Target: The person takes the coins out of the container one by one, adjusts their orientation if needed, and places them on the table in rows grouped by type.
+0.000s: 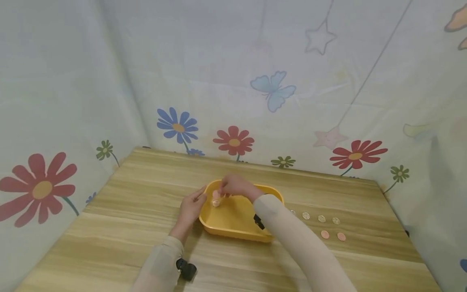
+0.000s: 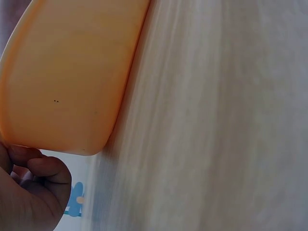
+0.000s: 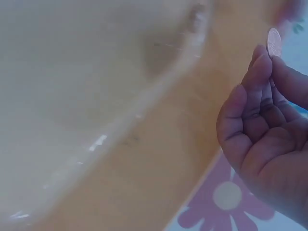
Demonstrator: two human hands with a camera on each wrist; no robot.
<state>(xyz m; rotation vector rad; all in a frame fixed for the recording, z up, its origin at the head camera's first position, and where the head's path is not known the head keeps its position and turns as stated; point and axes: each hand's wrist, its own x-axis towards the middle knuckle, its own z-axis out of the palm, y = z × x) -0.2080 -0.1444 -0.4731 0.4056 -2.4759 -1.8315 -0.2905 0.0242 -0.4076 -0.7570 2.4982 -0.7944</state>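
Observation:
A yellow tray [image 1: 233,233] with rounded corners stands on the wooden table. My left hand [image 1: 190,209] grips its left rim; in the left wrist view, curled fingers [image 2: 50,169] meet the edge of the tray [image 2: 72,72]. Over the left part of the tray, my right hand [image 1: 235,185] pinches a copper-coloured coin [image 1: 215,194]. That coin [image 3: 274,42] stands on edge between thumb and fingertips in the right wrist view. Just below it in the head view, a pale gold coin [image 1: 216,203] shows inside the tray.
To the right of the tray lies a row of several pale gold coins [image 1: 321,219]. Two copper-coloured coins, one of them a coin [image 1: 325,234] nearer the tray, lie in front of that row. A flower-printed curtain [image 1: 219,101] rises behind the table [image 1: 135,194].

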